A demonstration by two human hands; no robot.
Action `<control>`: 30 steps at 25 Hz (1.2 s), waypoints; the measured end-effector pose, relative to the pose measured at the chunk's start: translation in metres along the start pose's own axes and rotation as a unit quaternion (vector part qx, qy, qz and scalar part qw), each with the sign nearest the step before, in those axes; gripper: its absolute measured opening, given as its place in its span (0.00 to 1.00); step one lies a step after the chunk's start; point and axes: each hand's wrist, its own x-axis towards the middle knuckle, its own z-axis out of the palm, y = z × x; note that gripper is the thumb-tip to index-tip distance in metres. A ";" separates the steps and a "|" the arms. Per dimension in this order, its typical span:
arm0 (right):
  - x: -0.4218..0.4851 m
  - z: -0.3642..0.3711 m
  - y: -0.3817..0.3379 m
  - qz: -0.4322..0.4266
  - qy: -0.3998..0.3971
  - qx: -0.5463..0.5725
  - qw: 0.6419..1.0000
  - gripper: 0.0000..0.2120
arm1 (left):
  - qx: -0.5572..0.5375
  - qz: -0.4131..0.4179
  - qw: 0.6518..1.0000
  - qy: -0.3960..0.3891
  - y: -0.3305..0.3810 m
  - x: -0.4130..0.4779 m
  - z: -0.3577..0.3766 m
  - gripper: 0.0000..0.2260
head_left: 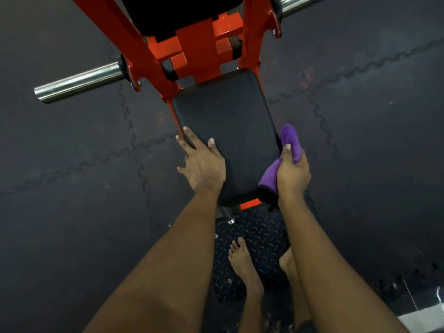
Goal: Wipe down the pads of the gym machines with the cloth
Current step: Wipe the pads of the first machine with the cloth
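Pressing smooth black pad [228,121], left hand [204,167] splays fingers [191,139]; right hand [292,174] clamps bunched cloth [289,137].

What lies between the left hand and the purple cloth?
Only bare black seat pad, seen in the head view; the left hand rests on it, the right hand grips the purple cloth.
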 end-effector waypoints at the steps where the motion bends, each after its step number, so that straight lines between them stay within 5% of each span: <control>1: -0.003 -0.003 0.004 0.014 -0.007 0.025 1.000 0.13 | -0.022 -0.008 1.000 0.012 0.000 -0.001 0.004 0.30; 4: -0.011 -0.013 0.010 0.057 -0.031 0.055 0.996 0.11 | -0.066 -0.016 0.997 0.043 -0.006 -0.002 0.011 0.28; 9: 0.050 0.011 -0.043 0.030 -0.133 -0.157 0.978 0.25 | -0.074 0.004 0.995 0.062 -0.007 -0.002 0.011 0.27; 12: 0.069 0.029 -0.059 0.002 -0.167 -0.165 0.972 0.26 | -0.080 0.006 0.995 0.067 -0.010 -0.001 0.013 0.27; 17: -0.002 -0.022 -0.023 0.012 -0.149 -0.112 0.982 0.13 | -0.089 -0.005 0.994 0.059 -0.005 -0.003 0.008 0.27; 21: 0.047 0.007 -0.037 0.065 -0.131 -0.208 0.967 0.24 | -0.102 -0.012 0.993 0.058 -0.007 -0.003 0.008 0.27; 25: 0.092 0.030 -0.044 0.078 -0.175 -0.161 0.968 0.27 | -0.098 -0.013 0.993 0.061 -0.005 -0.004 0.006 0.27; 30: 0.011 -0.018 -0.021 0.067 -0.135 -0.080 0.985 0.22 | -0.097 -0.010 0.994 0.057 -0.004 -0.005 0.005 0.27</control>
